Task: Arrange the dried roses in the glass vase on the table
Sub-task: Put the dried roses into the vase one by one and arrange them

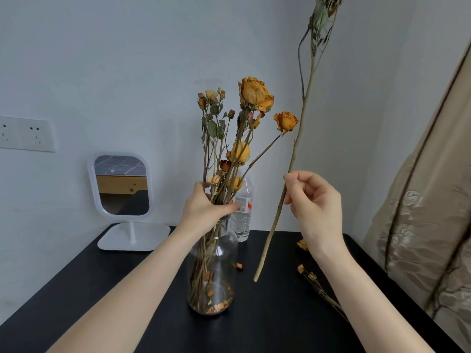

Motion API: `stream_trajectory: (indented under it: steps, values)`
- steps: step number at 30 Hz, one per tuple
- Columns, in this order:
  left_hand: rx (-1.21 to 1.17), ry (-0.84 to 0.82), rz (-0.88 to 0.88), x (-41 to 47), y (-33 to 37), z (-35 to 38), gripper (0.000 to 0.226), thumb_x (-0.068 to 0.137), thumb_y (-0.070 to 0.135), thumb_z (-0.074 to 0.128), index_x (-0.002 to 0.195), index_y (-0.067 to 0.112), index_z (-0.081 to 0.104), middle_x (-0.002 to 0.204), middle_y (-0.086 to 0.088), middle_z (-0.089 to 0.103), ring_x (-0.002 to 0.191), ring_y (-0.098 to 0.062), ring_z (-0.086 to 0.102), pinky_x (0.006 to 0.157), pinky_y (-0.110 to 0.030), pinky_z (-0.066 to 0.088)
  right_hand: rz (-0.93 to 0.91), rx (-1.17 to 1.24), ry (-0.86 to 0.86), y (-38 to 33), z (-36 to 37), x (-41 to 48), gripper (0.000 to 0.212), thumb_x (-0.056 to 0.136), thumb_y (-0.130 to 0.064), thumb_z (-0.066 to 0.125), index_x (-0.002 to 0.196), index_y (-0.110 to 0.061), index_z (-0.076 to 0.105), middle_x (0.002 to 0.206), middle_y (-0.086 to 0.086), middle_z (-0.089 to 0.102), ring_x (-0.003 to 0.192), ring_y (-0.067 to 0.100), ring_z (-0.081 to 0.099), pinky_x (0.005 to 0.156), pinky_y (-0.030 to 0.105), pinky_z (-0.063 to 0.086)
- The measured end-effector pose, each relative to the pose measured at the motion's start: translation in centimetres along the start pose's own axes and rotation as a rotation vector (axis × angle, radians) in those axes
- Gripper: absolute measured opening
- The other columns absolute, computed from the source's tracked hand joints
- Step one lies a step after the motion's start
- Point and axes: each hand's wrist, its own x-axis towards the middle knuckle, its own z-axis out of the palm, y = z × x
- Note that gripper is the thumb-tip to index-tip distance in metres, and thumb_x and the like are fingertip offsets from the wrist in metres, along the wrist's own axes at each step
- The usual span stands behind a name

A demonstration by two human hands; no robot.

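- The glass vase (212,273) stands upright near the middle of the black table (107,296). A bunch of dried roses (230,138) already sits in it, and loose petals lie at the bottom of the vase.
- The left hand (204,207) is closed around the bunch just above the vase mouth, gathering the stems to one side. If it squeezes too hard, the brittle stems could snap or shed more petals.
- To the right of the vase, the right hand (309,200) pinches one long stem (297,149) between thumb and fingers. The stem is tilted, its cut end hangs above the table just beside the vase, and its flower head reaches the top edge of the view.
- This stem looks much taller than those in the vase, so once inserted it may lean out or make the vase top-heavy; I judge tipping the main risk.
- Its cut end must rise over the rim; catching the rim or the held stems could push the vase or break a flower.
- A water bottle (242,212) stands just behind the vase and could be knocked over by a sideways nudge.
- More small dried sprigs (313,284) lie on the table right of the vase, under the right forearm, where the arm could crush them.
- A white mirror (122,187) stands well left of the vase, out of harm's way.
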Motion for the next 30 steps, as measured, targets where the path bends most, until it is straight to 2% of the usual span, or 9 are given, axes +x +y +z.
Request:
stream_trajectory:
  steps: [4, 9, 12, 19, 24, 30]
  values:
    - [-0.102, 0.023, -0.013, 0.0, -0.3, -0.1, 0.054, 0.068, 0.028, 0.079, 0.113, 0.020, 0.051, 0.099, 0.006, 0.061, 0.092, -0.012, 0.057, 0.067, -0.022, 0.041, -0.019, 0.018, 0.019, -0.8, 0.5, 0.9, 0.014, 0.091, -0.015, 0.056, 0.079, -0.015, 0.063, 0.048, -0.009, 0.051, 0.042, 0.002, 0.047, 0.046, 0.007, 0.037]
    - [-0.229, -0.026, 0.008, -0.2, -0.3, -0.3, 0.028, 0.073, 0.019, 0.075, 0.094, 0.028, 0.060, 0.090, 0.011, 0.065, 0.086, -0.005, 0.059, 0.064, -0.021, 0.042, -0.044, 0.082, 0.021, -1.7, 1.4, 2.0, 0.013, 0.092, -0.012, 0.055, 0.081, -0.011, 0.062, 0.053, -0.004, 0.052, 0.040, 0.000, 0.045, 0.043, 0.008, 0.035]
    - [-0.260, -0.042, 0.001, -0.2, -0.4, -0.4, 0.018, 0.075, 0.018, 0.074, 0.084, 0.029, 0.062, 0.084, 0.011, 0.067, 0.083, -0.006, 0.061, 0.062, -0.021, 0.043, -0.033, 0.100, 0.043, -1.9, 2.3, 3.0, 0.013, 0.093, -0.013, 0.055, 0.082, -0.012, 0.062, 0.054, -0.003, 0.052, 0.041, 0.000, 0.044, 0.043, 0.010, 0.035]
    - [-0.292, -0.057, -0.025, -0.1, -0.9, -0.5, 0.013, 0.076, 0.020, 0.073, 0.084, 0.027, 0.065, 0.081, 0.011, 0.069, 0.081, -0.005, 0.061, 0.060, -0.019, 0.040, -0.026, 0.094, 0.096, -1.3, 3.7, 4.9, 0.015, 0.093, -0.018, 0.054, 0.080, -0.015, 0.061, 0.052, -0.010, 0.053, 0.042, 0.001, 0.042, 0.045, 0.013, 0.035]
    - [-0.313, -0.041, -0.021, -0.1, -1.1, -0.4, 0.014, 0.075, 0.021, 0.073, 0.083, 0.028, 0.065, 0.077, 0.014, 0.069, 0.078, -0.001, 0.062, 0.059, -0.017, 0.041, -0.052, 0.058, 0.111, -1.0, 4.5, 5.7, 0.014, 0.094, -0.019, 0.054, 0.083, -0.014, 0.061, 0.057, -0.007, 0.054, 0.045, -0.002, 0.046, 0.050, 0.013, 0.038]
    - [-0.332, -0.043, -0.003, -0.1, -1.2, -0.4, 0.014, 0.075, 0.021, 0.072, 0.085, 0.028, 0.065, 0.080, 0.013, 0.071, 0.083, -0.004, 0.064, 0.063, -0.019, 0.044, -0.075, 0.037, 0.116, -0.6, 5.4, 6.3, 0.013, 0.094, -0.020, 0.053, 0.086, -0.013, 0.061, 0.057, -0.006, 0.053, 0.048, -0.003, 0.049, 0.056, 0.016, 0.041]
